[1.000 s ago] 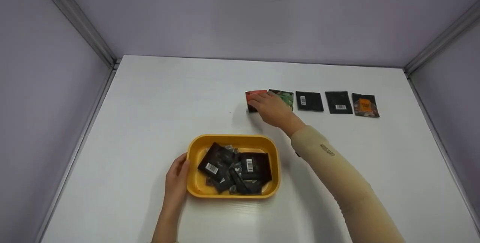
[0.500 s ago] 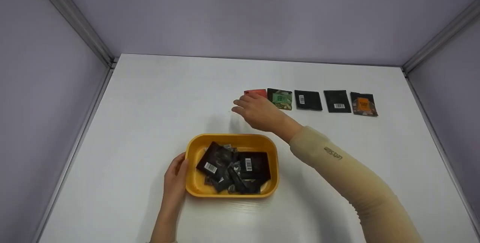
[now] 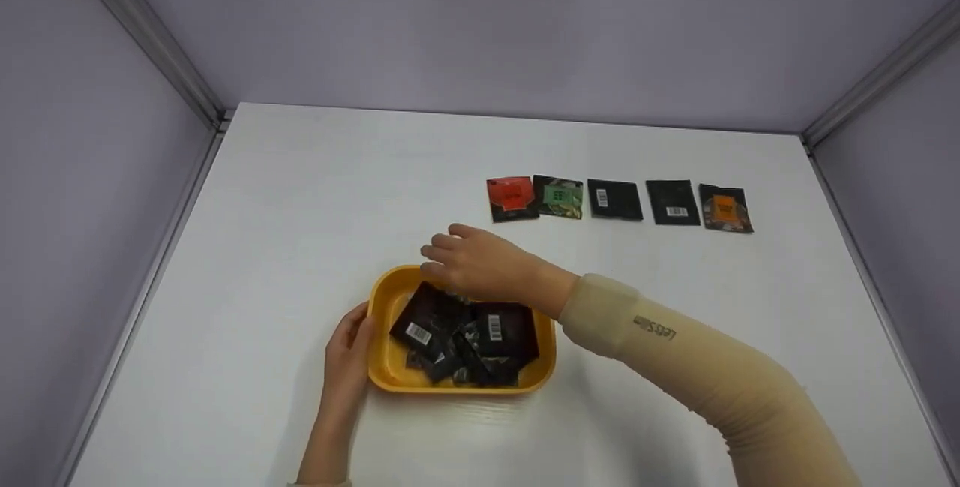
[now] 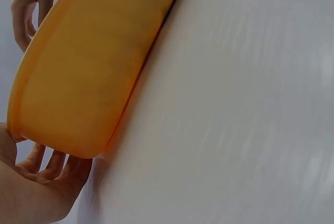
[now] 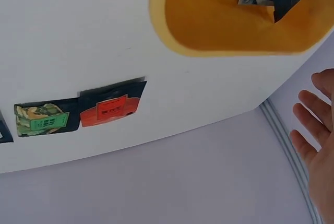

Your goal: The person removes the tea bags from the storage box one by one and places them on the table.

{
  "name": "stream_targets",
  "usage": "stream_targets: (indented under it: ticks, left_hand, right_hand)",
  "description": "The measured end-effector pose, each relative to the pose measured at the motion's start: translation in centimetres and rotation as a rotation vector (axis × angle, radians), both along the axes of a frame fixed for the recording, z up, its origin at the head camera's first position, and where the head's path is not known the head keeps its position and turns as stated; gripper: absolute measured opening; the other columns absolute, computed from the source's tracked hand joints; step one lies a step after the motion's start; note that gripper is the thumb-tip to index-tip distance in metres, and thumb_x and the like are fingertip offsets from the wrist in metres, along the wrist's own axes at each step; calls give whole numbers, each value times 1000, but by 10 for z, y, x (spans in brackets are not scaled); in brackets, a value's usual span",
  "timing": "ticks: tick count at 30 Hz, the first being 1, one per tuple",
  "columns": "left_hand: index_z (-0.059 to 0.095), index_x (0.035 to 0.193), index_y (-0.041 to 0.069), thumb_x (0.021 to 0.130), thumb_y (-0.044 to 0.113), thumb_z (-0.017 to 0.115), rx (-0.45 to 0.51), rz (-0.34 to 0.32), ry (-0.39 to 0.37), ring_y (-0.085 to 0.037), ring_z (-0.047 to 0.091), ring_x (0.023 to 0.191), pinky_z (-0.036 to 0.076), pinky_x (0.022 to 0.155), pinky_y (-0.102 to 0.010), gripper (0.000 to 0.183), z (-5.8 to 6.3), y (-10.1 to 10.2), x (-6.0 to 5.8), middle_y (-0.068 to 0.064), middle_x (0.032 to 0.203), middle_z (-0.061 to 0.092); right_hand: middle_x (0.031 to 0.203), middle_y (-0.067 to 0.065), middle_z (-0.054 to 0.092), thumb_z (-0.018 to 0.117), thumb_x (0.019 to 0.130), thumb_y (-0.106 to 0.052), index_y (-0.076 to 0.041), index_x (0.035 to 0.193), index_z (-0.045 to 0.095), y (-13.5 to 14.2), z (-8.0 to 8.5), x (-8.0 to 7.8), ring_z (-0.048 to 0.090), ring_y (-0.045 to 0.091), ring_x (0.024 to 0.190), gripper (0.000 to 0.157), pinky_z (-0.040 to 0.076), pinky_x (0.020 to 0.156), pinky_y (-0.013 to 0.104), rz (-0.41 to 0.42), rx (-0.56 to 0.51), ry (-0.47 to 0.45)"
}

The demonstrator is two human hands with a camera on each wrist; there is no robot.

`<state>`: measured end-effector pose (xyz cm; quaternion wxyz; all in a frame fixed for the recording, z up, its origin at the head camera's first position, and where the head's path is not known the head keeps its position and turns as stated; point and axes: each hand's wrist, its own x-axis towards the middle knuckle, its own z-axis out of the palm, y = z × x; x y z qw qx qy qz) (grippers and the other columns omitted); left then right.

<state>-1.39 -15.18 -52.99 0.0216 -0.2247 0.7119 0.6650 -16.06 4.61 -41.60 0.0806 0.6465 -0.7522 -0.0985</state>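
Observation:
A yellow plastic tub (image 3: 465,391) stands on the white table, with several black sachets (image 3: 499,329) lying in a loose heap inside. At its left end my left hand (image 3: 347,356) grips the wall, thumb at the rim and fingers along the end in the left wrist view. Over the tub's far rim hangs my right hand (image 3: 480,266), fingers loosely spread and holding nothing. Behind it a red-and-black sachet (image 3: 513,199) lies flat, beside a green-labelled sachet (image 3: 558,196); both show their fronts in the right wrist view as well.
To the right, the row continues with a black sachet (image 3: 615,199) bearing a barcode, another black barcoded sachet (image 3: 673,202) and an orange-labelled sachet (image 3: 725,208). Pale partition walls (image 3: 510,37) enclose the back and sides of the table (image 3: 315,179).
My right hand has left the red-and-black sachet, which is now uncovered at the row's left end, and come back toward the tub. My left hand stays on the tub.

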Motion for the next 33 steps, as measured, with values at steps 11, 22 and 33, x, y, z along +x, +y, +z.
stream_targets:
  ticks: [11, 22, 33]
  left_hand:
    - [44, 146, 5, 105, 39, 46, 4, -1, 25, -25, 45, 133, 39, 108, -32, 53, 2, 0, 0, -13, 148, 46]
    - [46, 146, 6, 105, 39, 47, 18, 0, 45, -24, 46, 132, 41, 104, -26, 52, 2, 2, 0, -11, 147, 47]
    - [45, 146, 5, 106, 37, 46, 3, 0, 24, -23, 46, 131, 41, 100, -21, 51, 2, 1, 0, -12, 147, 47]
  right_hand:
    - [111, -1, 68, 48, 106, -30, -16, 118, 66, -28, -13, 38, 60, 16, 101, 25, 48, 93, 32, 35, 141, 58]
    - [128, 0, 63, 57, 94, -59, -20, 132, 58, -31, -33, 55, 59, 16, 109, 55, 48, 94, 32, -21, 334, 65]
    - [123, 0, 65, 49, 104, -40, -20, 125, 61, -35, -45, 60, 59, 16, 106, 32, 49, 93, 32, -33, 387, 107]
